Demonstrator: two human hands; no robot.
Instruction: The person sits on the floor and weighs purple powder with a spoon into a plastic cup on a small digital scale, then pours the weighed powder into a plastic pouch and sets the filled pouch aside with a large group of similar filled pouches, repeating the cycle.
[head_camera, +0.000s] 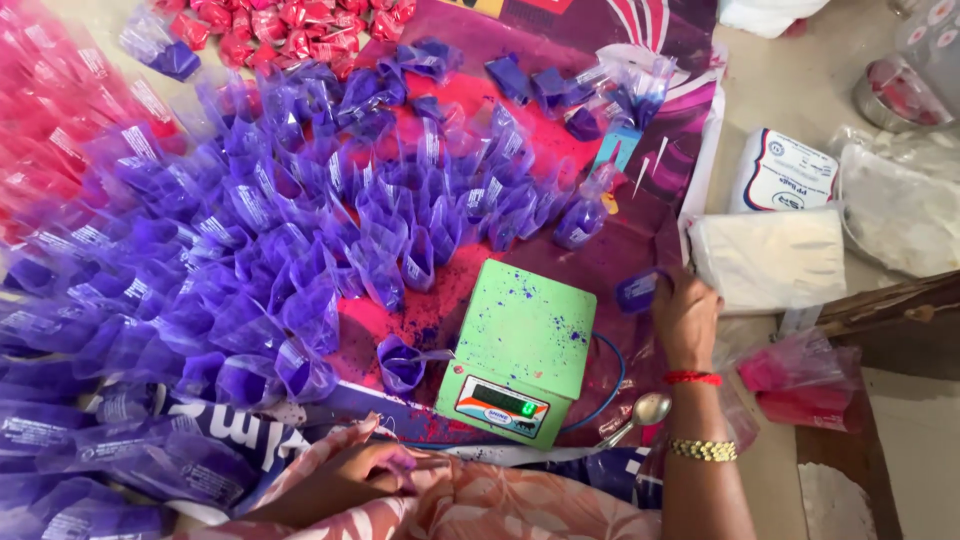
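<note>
At far left lie many pink powder pouches (40, 110), then a heap of purple powder pouches (250, 230), too many to count. The left hand (375, 470) rests low against the person's patterned clothing, fingers loosely curled, holding nothing visible. One open purple pouch (402, 362) stands just beside the one green scale (520, 350). One metal spoon (640, 415) lies by the scale's front corner. The right hand (685, 310) grips one small purple pouch (640, 290) beside the scale. Further right sit two white packs (775, 225).
</note>
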